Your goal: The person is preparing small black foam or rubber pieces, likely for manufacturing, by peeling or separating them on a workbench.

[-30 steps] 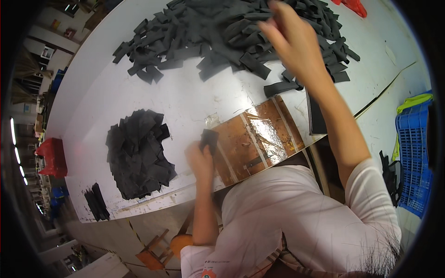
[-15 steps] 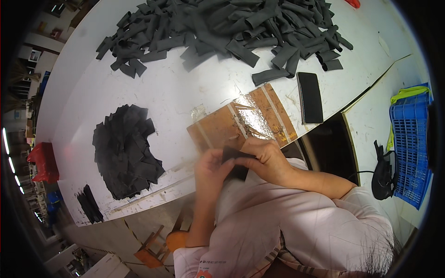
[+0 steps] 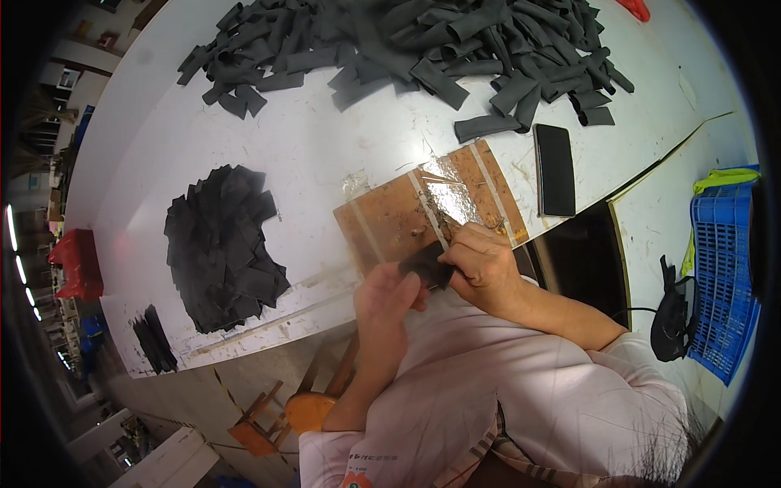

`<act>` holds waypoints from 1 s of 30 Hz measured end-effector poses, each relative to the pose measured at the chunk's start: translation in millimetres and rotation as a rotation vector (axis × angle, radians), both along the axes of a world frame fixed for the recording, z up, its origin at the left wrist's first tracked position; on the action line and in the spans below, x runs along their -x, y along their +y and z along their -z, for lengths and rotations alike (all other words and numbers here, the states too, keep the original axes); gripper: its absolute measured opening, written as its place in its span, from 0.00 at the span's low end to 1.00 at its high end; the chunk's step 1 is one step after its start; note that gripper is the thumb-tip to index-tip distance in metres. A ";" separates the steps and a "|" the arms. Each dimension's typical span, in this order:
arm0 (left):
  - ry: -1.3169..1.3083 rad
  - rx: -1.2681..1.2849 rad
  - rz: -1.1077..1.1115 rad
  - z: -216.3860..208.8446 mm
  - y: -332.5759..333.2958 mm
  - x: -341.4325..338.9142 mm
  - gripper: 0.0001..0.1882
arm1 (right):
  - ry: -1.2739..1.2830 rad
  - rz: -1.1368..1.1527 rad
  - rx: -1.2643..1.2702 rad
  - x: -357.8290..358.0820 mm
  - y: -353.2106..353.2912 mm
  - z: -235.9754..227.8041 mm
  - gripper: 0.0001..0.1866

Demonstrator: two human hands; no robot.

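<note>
Between my two hands is a small black fabric piece (image 3: 429,262), held over the near edge of a brown board (image 3: 378,218) with pale strips across it. My left hand (image 3: 389,294) pinches the piece at its left end, thumb on top. At its right end, my right hand (image 3: 486,264) grips it with curled fingers. To the left lies a heap of flat black fabric pieces (image 3: 224,252). Along the far side spreads a large pile of dark grey fabric tubes (image 3: 439,81).
A black phone (image 3: 555,171) lies right of the board. Farther right are a blue plastic basket (image 3: 722,276) and a black corded object (image 3: 674,317). Narrow black strips (image 3: 154,342) and a red bag (image 3: 77,264) are at the left. A wooden stool (image 3: 309,411) stands below the table edge.
The black fabric piece has been turned and lies flatter between my hands. My right hand has shifted right, its fingers now curled over the piece's end. The whole view has shifted slightly.
</note>
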State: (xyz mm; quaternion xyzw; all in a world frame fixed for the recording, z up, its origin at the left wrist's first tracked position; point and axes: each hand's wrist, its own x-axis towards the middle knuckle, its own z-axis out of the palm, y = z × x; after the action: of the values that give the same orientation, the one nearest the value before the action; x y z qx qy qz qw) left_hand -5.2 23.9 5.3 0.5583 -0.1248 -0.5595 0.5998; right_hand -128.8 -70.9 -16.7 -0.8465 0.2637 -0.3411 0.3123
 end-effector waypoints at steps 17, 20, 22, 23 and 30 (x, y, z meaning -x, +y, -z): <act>-0.594 0.067 -0.053 19.3 -10.8 12.2 0.03 | -0.004 -0.185 -0.575 2.9 2.9 -10.2 0.16; -0.744 0.120 -0.009 12.6 -13.2 9.5 0.03 | -0.051 -0.144 -0.566 0.0 0.6 -5.2 0.10; -0.792 0.148 -0.018 11.6 -12.3 8.5 0.04 | -0.077 -0.110 -0.488 -4.0 -0.8 -4.5 0.04; -0.943 0.146 -0.049 15.1 -12.0 8.4 0.04 | -0.037 -0.064 -0.400 -7.9 0.0 -10.8 0.02; -0.284 0.169 -0.180 33.4 -16.5 6.7 0.07 | 0.031 0.106 -0.320 -15.3 3.9 5.9 0.03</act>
State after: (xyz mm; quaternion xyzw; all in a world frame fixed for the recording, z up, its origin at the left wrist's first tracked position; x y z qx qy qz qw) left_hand -12.0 7.4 -28.0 0.5884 -0.2042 -0.4065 0.6684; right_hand -113.6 -67.0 -22.6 -0.7761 0.3636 -0.2975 0.4206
